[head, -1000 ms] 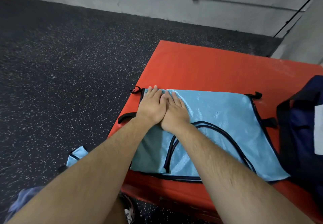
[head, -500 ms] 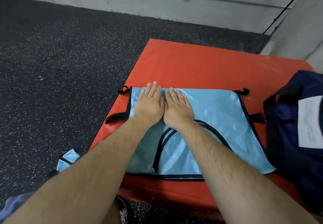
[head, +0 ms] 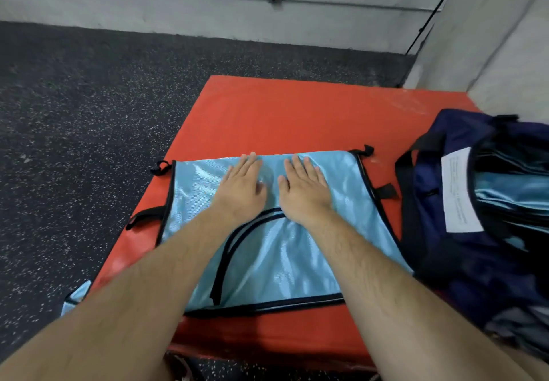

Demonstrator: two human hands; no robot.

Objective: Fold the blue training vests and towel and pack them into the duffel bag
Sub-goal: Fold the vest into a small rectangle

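Observation:
A light blue training vest [head: 285, 256] with black trim lies flat on the red mat [head: 285, 113]. My left hand [head: 242, 187] and my right hand [head: 303, 190] press flat on the vest's far half, fingers straight, a small gap between them. To the right stands the navy duffel bag [head: 463, 250], open, with light blue fabric [head: 511, 199] showing inside and a white label [head: 459, 190] on its side. Another piece of light blue fabric [head: 75, 297] lies on the floor at the lower left.
The mat sits on dark speckled rubber flooring [head: 89, 113]. A grey wall [head: 237, 18] with a thin pipe runs along the back, and a wall corner [head: 490, 54] rises at the right behind the bag. Grey cloth [head: 517, 330] lies by the bag's near end.
Both hands slid to the right along the vest's far edge and spread apart; they were touching side by side before. The view shifted, bringing the bag further into sight.

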